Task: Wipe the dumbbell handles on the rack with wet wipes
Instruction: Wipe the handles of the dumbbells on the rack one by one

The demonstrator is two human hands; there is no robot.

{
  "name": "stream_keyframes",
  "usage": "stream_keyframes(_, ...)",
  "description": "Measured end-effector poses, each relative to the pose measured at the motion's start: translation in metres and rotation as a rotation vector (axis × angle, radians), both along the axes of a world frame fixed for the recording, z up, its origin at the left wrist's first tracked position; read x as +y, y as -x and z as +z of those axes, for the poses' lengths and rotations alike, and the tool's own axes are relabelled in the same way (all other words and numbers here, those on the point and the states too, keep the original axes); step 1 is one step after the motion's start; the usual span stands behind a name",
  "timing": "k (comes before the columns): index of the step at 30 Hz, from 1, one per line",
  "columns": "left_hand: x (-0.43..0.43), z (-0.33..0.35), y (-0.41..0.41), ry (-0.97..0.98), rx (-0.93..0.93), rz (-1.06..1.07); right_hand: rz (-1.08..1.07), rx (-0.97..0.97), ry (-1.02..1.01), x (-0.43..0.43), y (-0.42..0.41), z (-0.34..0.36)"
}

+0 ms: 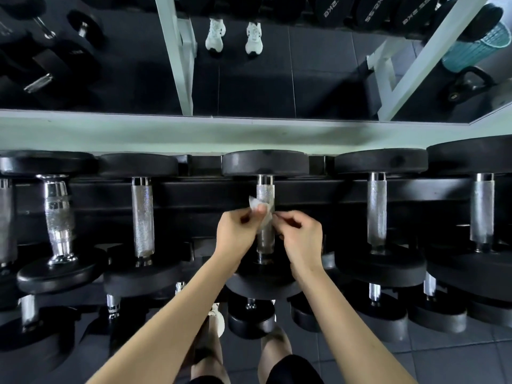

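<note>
On the far left of the black metal dumbbell rack [194, 189] lies a black-headed dumbbell with a shiny contoured chrome handle [59, 217], tilted slightly. Right of it lies a dumbbell with a straight knurled steel handle [142, 217]. At the centre, the left hand [235, 231] pinches a crumpled white wet wipe [256, 203] between thumb and curled fingers, just above the middle dumbbell's knurled handle [265, 189]. The wipe lies against this handle's near half. The right hand [302, 236], fingers curled, nips the wipe's right edge with its fingertips. Further right, two more knurled handles [376, 209] lie side by side on the rack. Behind the rack runs a pale green ledge [194, 134].
</note>
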State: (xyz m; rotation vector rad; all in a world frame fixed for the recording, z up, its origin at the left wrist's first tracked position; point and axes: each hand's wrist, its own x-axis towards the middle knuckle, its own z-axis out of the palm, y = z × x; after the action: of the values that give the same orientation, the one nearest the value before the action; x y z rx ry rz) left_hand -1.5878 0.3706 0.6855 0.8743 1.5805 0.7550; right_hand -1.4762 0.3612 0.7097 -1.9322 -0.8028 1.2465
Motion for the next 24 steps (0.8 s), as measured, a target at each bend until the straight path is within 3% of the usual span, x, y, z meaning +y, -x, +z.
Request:
stream_keyframes(2,-0.007,-0.004,0.004,0.032,0.078,-0.058,0.006,-0.011,0.000,-0.001,0.000,0.000)
stream_keyframes(6,0.025,0.006,-0.004,0.005,-0.116,0.119,-0.011,-0.002,0.007,0.000,0.002,-0.001)
stream_keyframes(8,0.039,0.009,-0.007,-0.064,-0.122,0.143,-0.028,0.015,0.018,0.000,0.002,-0.002)
stream_keyframes(14,0.036,0.002,0.004,-0.030,-0.141,0.032,0.003,-0.017,-0.004,-0.001,0.002,0.001)
stream_keyframes(18,0.046,-0.005,0.011,0.137,-0.525,-0.024,-0.004,-0.006,-0.008,-0.002,0.002,0.001)
stream_keyframes(20,0.048,-0.004,0.011,0.144,-0.591,-0.038,-0.004,-0.005,-0.017,-0.002,0.001,0.001)
stream_keyframes(24,0.044,-0.003,0.013,0.086,-0.483,-0.073,-0.005,0.000,-0.018,-0.001,0.001,0.001)
